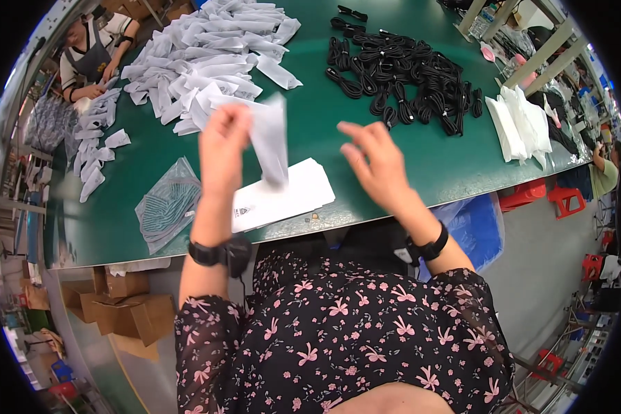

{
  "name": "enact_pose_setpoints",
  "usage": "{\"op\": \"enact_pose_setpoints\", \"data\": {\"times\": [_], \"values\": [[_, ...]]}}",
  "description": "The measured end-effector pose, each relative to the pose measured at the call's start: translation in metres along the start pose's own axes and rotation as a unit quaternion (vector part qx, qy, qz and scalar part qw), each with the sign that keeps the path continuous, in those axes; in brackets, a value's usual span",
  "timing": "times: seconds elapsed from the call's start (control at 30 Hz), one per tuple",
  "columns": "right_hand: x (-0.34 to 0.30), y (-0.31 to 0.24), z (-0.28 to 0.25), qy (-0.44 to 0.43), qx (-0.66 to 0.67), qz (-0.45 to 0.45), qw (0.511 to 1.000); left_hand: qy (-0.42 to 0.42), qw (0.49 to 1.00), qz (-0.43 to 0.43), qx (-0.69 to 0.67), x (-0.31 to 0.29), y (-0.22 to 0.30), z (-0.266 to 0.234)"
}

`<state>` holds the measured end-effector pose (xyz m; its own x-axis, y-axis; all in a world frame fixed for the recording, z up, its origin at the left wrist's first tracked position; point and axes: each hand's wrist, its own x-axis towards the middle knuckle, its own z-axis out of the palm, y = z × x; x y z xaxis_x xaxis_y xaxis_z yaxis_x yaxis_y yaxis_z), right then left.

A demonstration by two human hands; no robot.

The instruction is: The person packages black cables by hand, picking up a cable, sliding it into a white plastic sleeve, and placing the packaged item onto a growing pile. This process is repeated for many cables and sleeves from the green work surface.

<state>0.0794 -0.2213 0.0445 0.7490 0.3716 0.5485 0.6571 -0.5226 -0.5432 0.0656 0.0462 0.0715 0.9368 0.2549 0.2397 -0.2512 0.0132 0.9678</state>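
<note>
My left hand (228,141) is closed on the top of a white, slightly see-through pouch (272,138), blurred by motion. The pouch hangs over a stack of flat white bags (293,196) at the table's near edge. Whether anything is inside the pouch I cannot tell. To the right, my right hand (376,162) hovers above the green table with its fingers apart and nothing in them. Beyond it lies a heap of coiled black cables (421,72). A large pile of filled white pouches (200,55) spreads out beyond my left hand.
A clear bag of teal-striped pieces (169,207) lies left of my left forearm. White plastic packs (517,127) rest at the right edge, above a blue bin (479,231). Across the far left corner, a co-worker (96,52) handles white pouches. Cardboard boxes (127,310) stand below.
</note>
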Motion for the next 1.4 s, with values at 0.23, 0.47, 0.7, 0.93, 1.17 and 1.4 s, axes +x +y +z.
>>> {"op": "enact_pose_setpoints", "data": {"times": [0.23,0.47,0.7,0.93,1.17,1.4], "values": [[-0.012,0.074,-0.001,-0.100,-0.317,0.096,0.938,-0.024,0.937,0.159,0.312,-0.017,-0.005,0.005],[-0.029,0.065,-0.002,-0.085,0.004,0.195,0.977,-0.158,0.896,0.127,0.396,-0.083,-0.059,0.029],[-0.049,0.013,0.007,-0.101,0.111,0.059,0.987,-0.114,0.916,0.087,0.375,-0.090,-0.067,0.030],[-0.047,0.000,-0.001,-0.176,0.032,-0.066,0.982,-0.066,0.973,-0.013,0.221,-0.092,-0.059,0.032],[-0.050,0.009,0.014,-0.230,0.221,0.044,0.947,-0.173,0.913,0.234,0.287,-0.089,-0.044,0.035],[-0.039,0.006,0.024,-0.119,0.175,-0.063,0.975,-0.140,0.913,0.242,0.298,-0.079,-0.033,0.039]]}}
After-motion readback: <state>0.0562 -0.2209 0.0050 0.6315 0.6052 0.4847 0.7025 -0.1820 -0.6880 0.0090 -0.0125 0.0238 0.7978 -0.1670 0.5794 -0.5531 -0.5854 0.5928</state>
